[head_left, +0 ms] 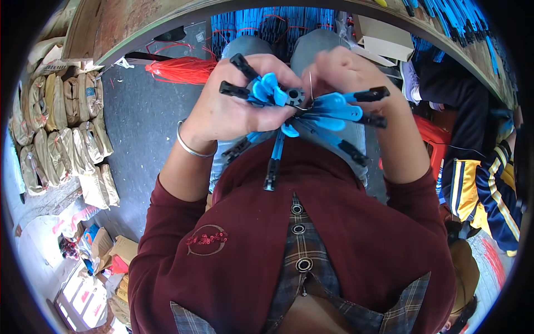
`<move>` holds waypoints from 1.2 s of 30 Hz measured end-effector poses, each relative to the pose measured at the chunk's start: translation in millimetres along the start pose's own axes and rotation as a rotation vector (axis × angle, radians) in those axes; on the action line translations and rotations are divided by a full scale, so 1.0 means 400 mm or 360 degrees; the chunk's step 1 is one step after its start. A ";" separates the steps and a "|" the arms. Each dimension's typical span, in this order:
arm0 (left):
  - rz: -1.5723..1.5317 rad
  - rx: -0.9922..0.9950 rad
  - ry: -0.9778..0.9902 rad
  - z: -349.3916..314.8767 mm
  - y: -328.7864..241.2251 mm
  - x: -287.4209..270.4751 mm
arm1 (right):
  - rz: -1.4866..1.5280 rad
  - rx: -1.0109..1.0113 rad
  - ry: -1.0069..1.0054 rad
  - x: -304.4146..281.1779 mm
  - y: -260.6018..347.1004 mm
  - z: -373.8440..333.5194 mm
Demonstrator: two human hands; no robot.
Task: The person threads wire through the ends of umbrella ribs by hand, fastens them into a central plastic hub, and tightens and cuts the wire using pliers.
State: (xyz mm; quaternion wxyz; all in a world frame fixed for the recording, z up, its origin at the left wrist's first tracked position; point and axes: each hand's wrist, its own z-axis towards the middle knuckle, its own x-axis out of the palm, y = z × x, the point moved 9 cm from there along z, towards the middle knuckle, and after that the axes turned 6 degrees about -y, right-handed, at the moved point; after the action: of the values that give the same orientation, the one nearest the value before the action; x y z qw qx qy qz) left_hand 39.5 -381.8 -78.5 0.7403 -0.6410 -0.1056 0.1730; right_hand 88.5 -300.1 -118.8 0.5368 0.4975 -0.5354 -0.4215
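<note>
Over my lap, my left hand (236, 103) grips a small black notched hub (295, 97), like an umbrella frame's, between thumb and fingers. Several blue ribs (334, 111) with black ends fan out around it, some sticking out past my left fingers and others toward my right wrist. A thin metal wire (311, 86) rises beside the hub and also loops near the rib ends. My right hand (347, 72) is closed at the wire's upper part, its fingertips slightly blurred. Where the wire enters the ribs is hard to make out.
A wooden table edge (128, 33) curves across the far side. Bundled blue ribs (267, 25) stand beyond my knees; more blue ribs (461, 25) lie at far right. Red strands (181, 69) hang at left, near stacked brown packages (67, 133). Another person's dark-trousered leg (464, 111) is at right.
</note>
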 end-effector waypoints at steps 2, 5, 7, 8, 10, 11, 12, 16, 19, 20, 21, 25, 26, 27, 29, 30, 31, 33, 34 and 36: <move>0.0007 0.0005 -0.0029 0.005 0.001 -0.005 | -0.0177 0.0079 0.0084 0.006 0.042 0.008; 0.0040 0.0000 -0.0115 0.005 0.011 -0.021 | -0.0407 0.0325 0.0373 0.038 0.036 -0.002; 0.0181 0.0044 -0.0080 0.006 0.001 -0.012 | -0.0376 0.0254 0.0311 0.030 0.029 -0.007; 0.0252 0.0066 -0.0063 0.007 -0.001 -0.008 | -0.0345 0.0178 0.0252 0.024 0.026 -0.010; 0.0231 0.0099 -0.0086 0.008 0.002 -0.010 | -0.0312 0.0107 0.0188 0.025 0.012 -0.017; 0.0216 0.0133 -0.0114 0.007 0.000 -0.013 | -0.0285 0.0049 0.0032 0.017 0.013 -0.021; 0.0199 0.0168 -0.0141 0.005 -0.001 -0.015 | -0.0259 -0.0008 -0.0125 0.009 0.015 -0.026; 0.0121 0.0010 -0.0265 -0.001 0.029 -0.029 | -0.0147 -0.0081 -0.0362 -0.015 -0.005 -0.019; 0.0125 -0.0012 -0.0291 0.006 0.020 -0.022 | -0.0119 -0.0100 -0.0413 -0.030 -0.011 -0.019; 0.0131 -0.0024 -0.0307 0.007 0.020 -0.022 | -0.0130 -0.0112 -0.0416 -0.032 -0.011 -0.020; 0.0130 -0.0024 -0.0309 0.008 0.022 -0.025 | -0.0138 -0.0125 -0.0412 -0.032 -0.009 -0.019; 0.0090 0.0140 -0.0054 0.007 0.014 -0.007 | -0.0013 0.0093 -0.0295 -0.013 -0.018 -0.017; 0.0097 0.0147 -0.0028 0.009 0.013 -0.007 | -0.0015 0.0095 -0.0304 -0.016 -0.018 -0.017; 0.0105 0.0154 -0.0002 0.011 0.012 -0.006 | 0.0003 0.0110 -0.0328 -0.021 -0.021 -0.016; 0.0107 0.0164 0.0032 0.008 0.008 0.007 | 0.0040 0.0139 -0.0377 -0.031 -0.026 -0.017; -0.0082 0.0017 -0.0139 -0.005 0.021 0.002 | 0.0038 0.0141 -0.0387 -0.034 -0.024 -0.018; -0.0270 -0.0137 -0.0307 -0.021 0.039 0.000 | -0.0003 0.0159 -0.0363 -0.032 -0.027 -0.019; -0.0464 -0.0303 -0.0464 -0.028 0.070 -0.014 | -0.0081 0.0202 -0.0316 -0.030 -0.034 -0.021; -0.0335 -0.0199 -0.0380 -0.018 0.062 -0.016 | -0.0075 0.0210 -0.0329 -0.039 -0.034 -0.014; -0.0092 -0.0006 -0.0204 -0.012 0.047 -0.010 | -0.0189 0.0279 -0.0136 -0.036 -0.038 0.008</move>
State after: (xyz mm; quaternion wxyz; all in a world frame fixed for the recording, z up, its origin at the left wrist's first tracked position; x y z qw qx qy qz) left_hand 35.4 -385.6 -97.7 0.7354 -0.6268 -0.1716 0.1920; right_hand 85.4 -288.5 -136.4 0.4421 0.5550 -0.5621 -0.4249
